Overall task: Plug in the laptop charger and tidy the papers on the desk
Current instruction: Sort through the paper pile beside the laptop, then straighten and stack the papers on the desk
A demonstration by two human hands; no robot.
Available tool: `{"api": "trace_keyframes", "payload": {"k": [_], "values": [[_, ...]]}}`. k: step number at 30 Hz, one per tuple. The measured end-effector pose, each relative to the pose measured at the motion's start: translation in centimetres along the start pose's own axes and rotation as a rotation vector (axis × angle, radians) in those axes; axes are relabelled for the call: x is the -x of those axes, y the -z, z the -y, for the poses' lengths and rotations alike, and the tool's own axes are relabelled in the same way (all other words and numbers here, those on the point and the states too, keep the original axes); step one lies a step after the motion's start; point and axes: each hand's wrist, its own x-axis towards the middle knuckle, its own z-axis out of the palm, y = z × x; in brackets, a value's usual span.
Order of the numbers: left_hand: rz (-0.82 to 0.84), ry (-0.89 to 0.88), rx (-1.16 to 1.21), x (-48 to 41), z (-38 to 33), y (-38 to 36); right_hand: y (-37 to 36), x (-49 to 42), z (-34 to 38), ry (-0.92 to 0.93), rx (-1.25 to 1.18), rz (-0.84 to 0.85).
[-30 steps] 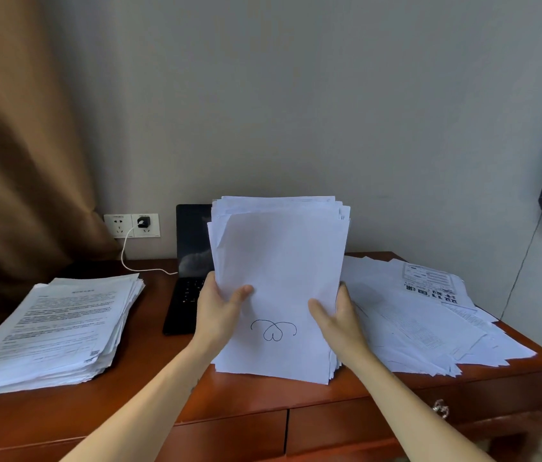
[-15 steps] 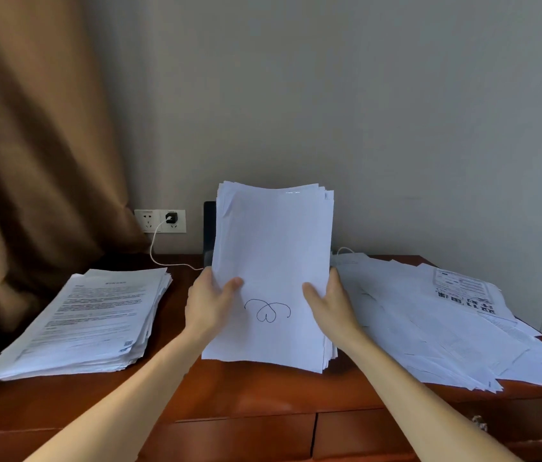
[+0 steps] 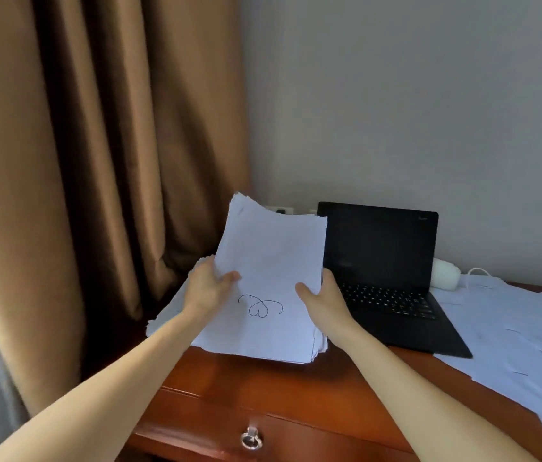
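Head view: the person's two hands hold a thick stack of white paper (image 3: 273,258) up in front of them, over the left part of the wooden table (image 3: 263,388). The stack leans back, its top edge toward the wall, and its front sheet carries a looping pen doodle. The left hand (image 3: 209,290) grips the stack's left edge and the right hand (image 3: 324,303) grips its right edge. Each thumb is pressed on the front sheet, with the other fingers hidden behind the paper. Whether the lower edge rests on the table cannot be told.

Under the left hand lies a second pile of paper (image 3: 169,316), mostly hidden by the arm and the held stack. Just right of the stack stands an open black laptop (image 3: 379,255), screen dark, keyboard facing the person.

Behind the stack's top edge a white wall socket (image 3: 289,208) shows, with a dark plug (image 3: 280,211) in it. A white rounded object (image 3: 444,274) with a white cord (image 3: 478,271) sits at the laptop's back right corner. Loose sheets (image 3: 513,328) are spread over the right side of the table, one lying beneath the laptop's front corner.

A drawer below the table's edge has a metal ring pull (image 3: 251,440). A brown curtain (image 3: 96,161) hangs at the left.
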Motion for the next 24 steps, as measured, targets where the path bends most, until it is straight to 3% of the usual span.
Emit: {"api": "trace_keyframes", "payload": {"k": [10,15,19,24], "values": [[-0.015,0.149,-0.208,-5.8,7.4,3.2,-8.9,-2.6,-2.6,-0.057,-0.104,0.123],[0.034,0.196,-0.366,-7.5,9.6,2.3,-10.0,-3.2,-5.0,-0.02,0.019,0.154],[0.042,0.199,-0.538,-7.2,11.9,1.3,-9.9,-3.5,-7.0,-0.021,0.122,0.081],[0.029,0.112,-0.644,-7.3,12.4,0.4,-10.1,-4.2,-8.0,-0.025,0.236,0.045]]}}
